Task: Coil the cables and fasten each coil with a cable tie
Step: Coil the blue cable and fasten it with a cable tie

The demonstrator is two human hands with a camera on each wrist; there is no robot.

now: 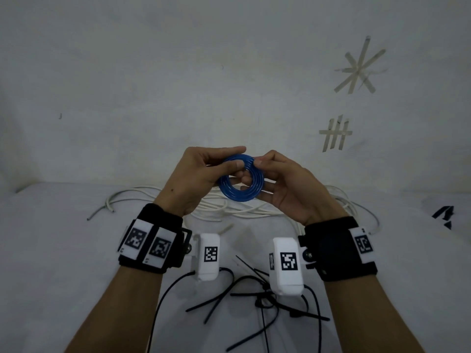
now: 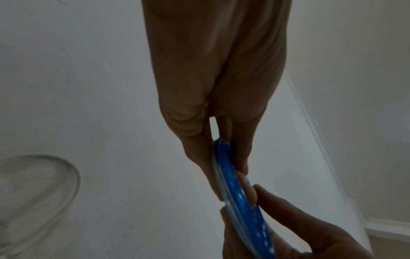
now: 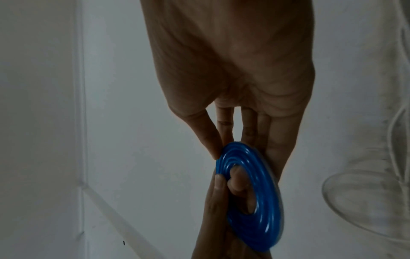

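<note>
Floating above the white table point(image 1: 63, 250), the blue cable coil point(image 1: 240, 180) sits between both hands as a flat spiral of several turns with an open centre. The left hand point(image 1: 204, 174) pinches the coil's left rim, thumb on the near face and fingers behind it. The right hand point(image 1: 288, 184) grips the opposite rim, thumb tip pressing the upper right edge while its other fingers curl behind and under the ring. One fingertip shows through the coil's central hole.

From the left wrist view the coil point(image 2: 239, 192) appears edge-on, clamped between the left hand's point(image 2: 217, 78) thumb and fingers, with the right hand's point(image 2: 288, 236) fingers meeting it from the far side. From the right wrist view the coil point(image 3: 266, 201) shows its ridged face, the right hand point(image 3: 233, 70) holding the near rim and the left hand point(image 3: 215, 219) closed on the far rim, one of its fingers poking through the hole.

Beneath the coil, on the table, a loose white cable point(image 1: 229, 207) sprawls in tangled loops, its ends trailing out to the coil's left and right. Nearer the person than the coil, a scatter of black cable ties point(image 1: 254, 296) lies crossed over one another on the table. Each wrist carries a black strap with white marker blocks. Behind the coil, on the wall, strips of tape point(image 1: 356, 70) form a star shape, with a hatch pattern below.
</note>
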